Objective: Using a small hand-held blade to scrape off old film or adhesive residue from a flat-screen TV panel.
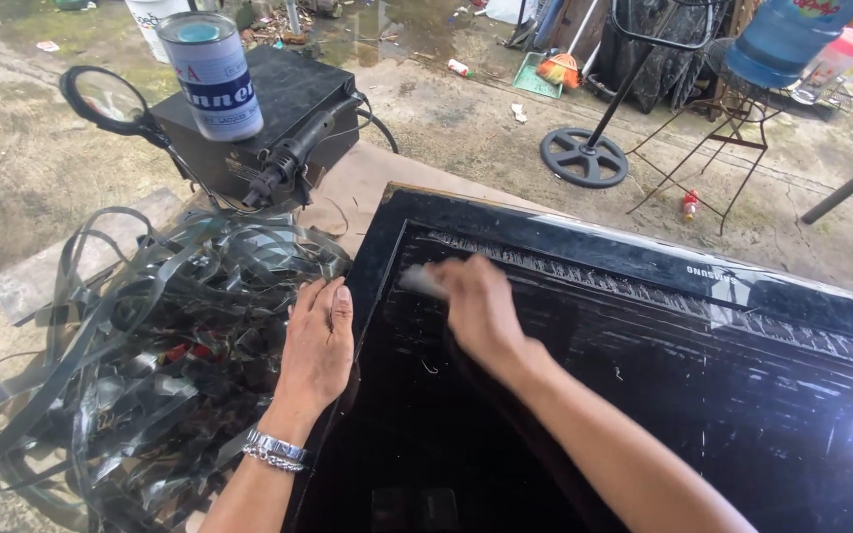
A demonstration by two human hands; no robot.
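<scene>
- The big black screen panel [644,395] lies flat, filling the near right of the view, its glossy face streaked with scratches and residue.
- The left hand [318,341] rests open and flat, fingers together, on the panel's left edge, bracing it; a metal bracelet [273,449] circles the wrist.
- The right hand [476,306] is blurred, closed around a small pale scraper or pad [419,281], pressed near the panel's upper-left corner beside the inner frame line.
- Judged from this, the step in hand is scraping the face along its top edge; further strokes would call for steady pressure while the left hand holds firm.
- Left of the panel sits a heap of peeled film strips [150,345].
- Beyond, a tin can [211,74] stands on a dark box [269,118] with a magnifier [106,99].
</scene>
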